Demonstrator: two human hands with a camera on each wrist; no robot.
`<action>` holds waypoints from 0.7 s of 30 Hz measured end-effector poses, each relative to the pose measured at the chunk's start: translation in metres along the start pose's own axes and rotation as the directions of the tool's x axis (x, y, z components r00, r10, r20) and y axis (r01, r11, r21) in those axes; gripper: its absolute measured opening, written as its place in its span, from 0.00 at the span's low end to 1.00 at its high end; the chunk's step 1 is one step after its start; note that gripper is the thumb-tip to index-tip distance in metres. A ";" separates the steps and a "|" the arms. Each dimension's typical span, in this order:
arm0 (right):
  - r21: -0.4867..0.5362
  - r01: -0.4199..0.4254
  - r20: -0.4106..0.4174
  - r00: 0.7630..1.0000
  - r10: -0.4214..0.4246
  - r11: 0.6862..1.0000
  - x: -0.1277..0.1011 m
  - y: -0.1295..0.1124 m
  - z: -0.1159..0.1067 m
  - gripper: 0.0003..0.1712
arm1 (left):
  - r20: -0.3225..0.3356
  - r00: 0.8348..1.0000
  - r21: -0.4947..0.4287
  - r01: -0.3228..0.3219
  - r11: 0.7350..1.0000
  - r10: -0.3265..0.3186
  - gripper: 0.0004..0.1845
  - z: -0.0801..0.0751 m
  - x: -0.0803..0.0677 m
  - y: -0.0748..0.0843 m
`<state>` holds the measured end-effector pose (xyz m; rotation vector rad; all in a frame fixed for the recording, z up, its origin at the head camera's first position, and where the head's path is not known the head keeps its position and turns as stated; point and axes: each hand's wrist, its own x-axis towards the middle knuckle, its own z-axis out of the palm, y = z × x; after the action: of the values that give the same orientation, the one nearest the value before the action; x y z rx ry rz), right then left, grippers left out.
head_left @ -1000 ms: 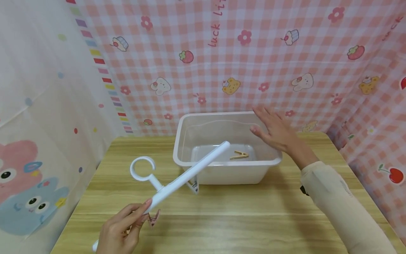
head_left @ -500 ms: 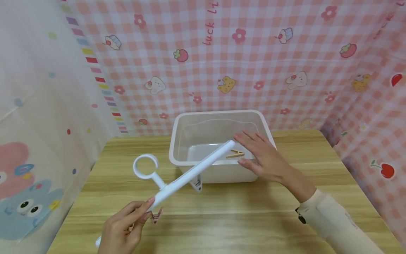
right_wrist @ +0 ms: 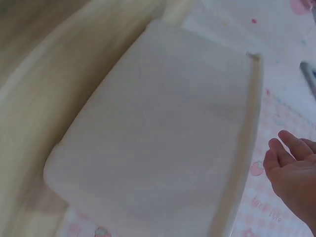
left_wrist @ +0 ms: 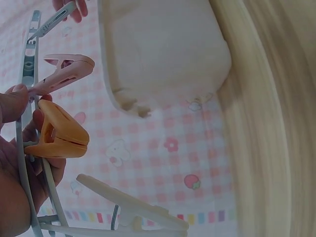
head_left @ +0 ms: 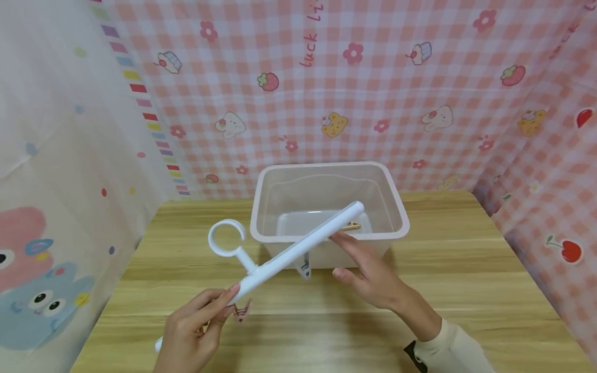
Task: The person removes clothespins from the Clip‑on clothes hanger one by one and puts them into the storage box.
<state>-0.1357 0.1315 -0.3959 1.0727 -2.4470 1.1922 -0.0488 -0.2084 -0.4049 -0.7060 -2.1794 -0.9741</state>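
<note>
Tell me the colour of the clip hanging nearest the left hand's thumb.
Orange: the rounded plastic clip on the white hanger rack, clearest in the left wrist view.

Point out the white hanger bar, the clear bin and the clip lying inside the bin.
white hanger bar (head_left: 298, 247), head view, middle of the bar
clear bin (head_left: 326, 167), head view, far rim
clip (head_left: 352, 226), head view, its visible end

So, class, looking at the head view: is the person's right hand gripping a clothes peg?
No: the right hand is open with nothing in it, reaching toward the white hanger held by the left hand.
</note>
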 end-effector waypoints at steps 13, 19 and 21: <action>0.711 -0.009 0.060 0.997 -0.048 0.703 0.004 -0.011 0.032 0.32 | 0.022 0.998 -0.065 -0.055 0.996 0.056 0.18 0.012 0.001 0.004; 0.856 -0.027 0.086 0.992 -0.091 0.516 0.004 -0.015 0.041 0.17 | 0.061 0.998 -0.049 -0.014 0.999 0.017 0.19 0.013 0.002 0.010; 0.874 -0.048 0.102 0.991 -0.085 0.483 0.003 -0.017 0.043 0.15 | 0.067 0.998 -0.042 0.003 0.999 0.000 0.19 0.013 0.002 0.010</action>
<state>-0.1212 0.0906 -0.4128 1.3960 -1.7709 2.5823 -0.0471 -0.1921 -0.4056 -0.7666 -2.2231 -1.0130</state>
